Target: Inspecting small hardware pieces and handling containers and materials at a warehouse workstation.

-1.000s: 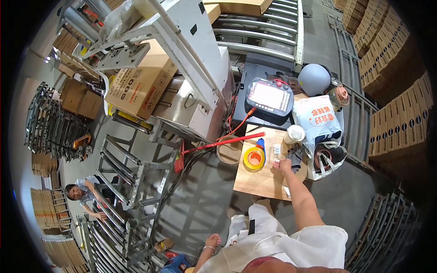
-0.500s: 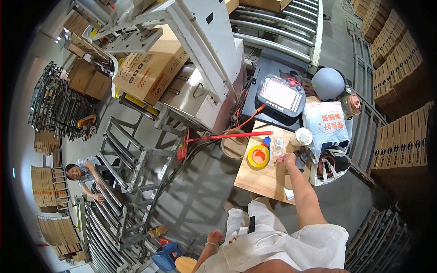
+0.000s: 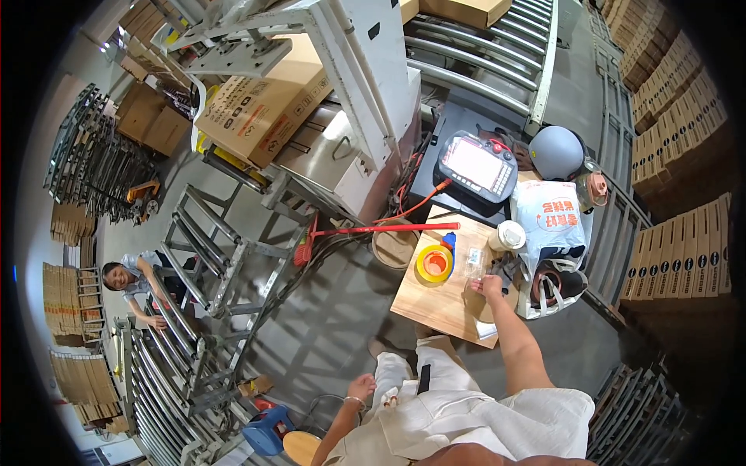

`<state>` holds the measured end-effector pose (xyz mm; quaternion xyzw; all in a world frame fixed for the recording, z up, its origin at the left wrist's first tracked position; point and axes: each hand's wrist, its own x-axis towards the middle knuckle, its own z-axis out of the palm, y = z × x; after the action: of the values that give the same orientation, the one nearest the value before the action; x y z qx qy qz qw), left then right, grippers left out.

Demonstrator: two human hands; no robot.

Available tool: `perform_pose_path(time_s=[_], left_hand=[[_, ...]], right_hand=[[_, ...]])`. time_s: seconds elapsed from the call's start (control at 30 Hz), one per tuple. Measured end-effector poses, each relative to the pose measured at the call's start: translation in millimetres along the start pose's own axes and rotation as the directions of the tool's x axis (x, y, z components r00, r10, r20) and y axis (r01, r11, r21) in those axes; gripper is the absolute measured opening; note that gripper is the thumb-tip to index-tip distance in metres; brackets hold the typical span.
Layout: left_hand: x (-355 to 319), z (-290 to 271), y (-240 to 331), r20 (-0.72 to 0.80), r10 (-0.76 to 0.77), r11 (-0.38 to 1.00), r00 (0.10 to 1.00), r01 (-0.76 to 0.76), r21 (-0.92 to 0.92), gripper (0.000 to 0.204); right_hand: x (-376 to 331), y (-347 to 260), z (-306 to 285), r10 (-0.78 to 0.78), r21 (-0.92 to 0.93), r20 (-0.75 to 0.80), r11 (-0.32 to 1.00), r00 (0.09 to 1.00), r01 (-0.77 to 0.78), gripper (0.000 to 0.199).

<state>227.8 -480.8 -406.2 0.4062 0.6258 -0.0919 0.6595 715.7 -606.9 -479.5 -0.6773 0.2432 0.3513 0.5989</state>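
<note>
Over the right part of a small wooden table [image 3: 423, 307], my right hand [image 3: 488, 286] has its fingers pinched together. A bit of something clear shows at the fingertips, too small to make out. Just beyond them lies a clear plastic packet with a pale label [image 3: 475, 256]. To the left are a roll of yellow tape [image 3: 434, 264] and a small blue object [image 3: 449, 240]. A white lidded cup [image 3: 507, 235] stands at the table's far right. Low at my left side hangs my left hand [image 3: 361, 387], fingers loosely curled, with nothing visible in it.
A red-handled broom [image 3: 388, 229] reaches the table's left edge. Beyond are a control pendant [image 3: 478, 165], a grey helmet [image 3: 556, 152] and a white plastic bag [image 3: 549, 217]. Roller conveyors [image 3: 167, 388] stand left, where another person [image 3: 140, 283] leans. A blue device [image 3: 266, 429] sits low left.
My right hand has drawn slightly nearer to me across the table, away from the labelled packet. My left hand has risen a little. The whole view has shifted slightly.
</note>
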Motion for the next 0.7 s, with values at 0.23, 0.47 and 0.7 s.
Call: perform_pose_path(time_s=[0.23, 0.47, 0.7], left_hand=[[-13.3, 28.9, 68.6, 0.184, 0.536, 0.571, 0.824, -0.514, 0.64, 0.023], [-41.3, 93.8, 206.9, 0.481, 0.799, 0.008, 0.362, -0.805, 0.593, 0.017], [-41.7, 99.4, 220.2, 0.692, 0.669, -0.393, 0.27, -0.662, 0.638, 0.016]], right_hand=[[-54.5, 22.7, -1.9, -0.058, -0.201, 0.184, 0.975, 0.981, 0.096, 0.005], [-150.8, 5.4, 22.5, 0.127, -0.484, 0.566, 0.852, 0.815, 0.203, 0.008], [-203.8, -7.7, 51.8, 0.287, -0.57, 0.684, 0.784, 0.671, 0.245, 0.009]])
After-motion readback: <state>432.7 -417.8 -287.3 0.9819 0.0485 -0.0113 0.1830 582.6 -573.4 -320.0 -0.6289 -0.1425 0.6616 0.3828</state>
